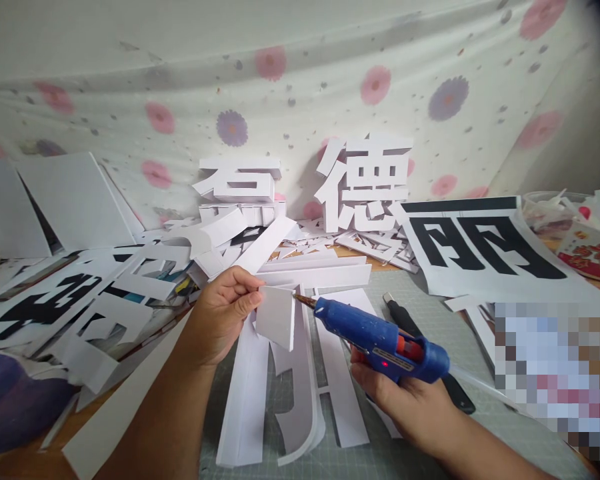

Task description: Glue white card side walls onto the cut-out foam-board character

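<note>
Between the thumb and fingers of my left hand (233, 310) is a small white foam board piece (276, 317), held up above the cutting mat (433, 293). My right hand (405, 407) grips a blue hot glue gun (375, 337) by its handle, a red light glowing on its side. The gun's nozzle meets, or nearly meets, the upper right edge of the piece; I cannot tell which. A clear glue stick trails from the back of the gun. Below both hands lies a partly built white foam board character (300, 400) with raised side walls.
Finished white characters (365, 180) stand at the back before a flowered curtain (300, 87). Printed black character sheets (480, 240) lie right and left. A black-handled tool (405, 317) rests on the mat behind the gun. White scraps pile up behind; a red tub (593, 250) stands at right.
</note>
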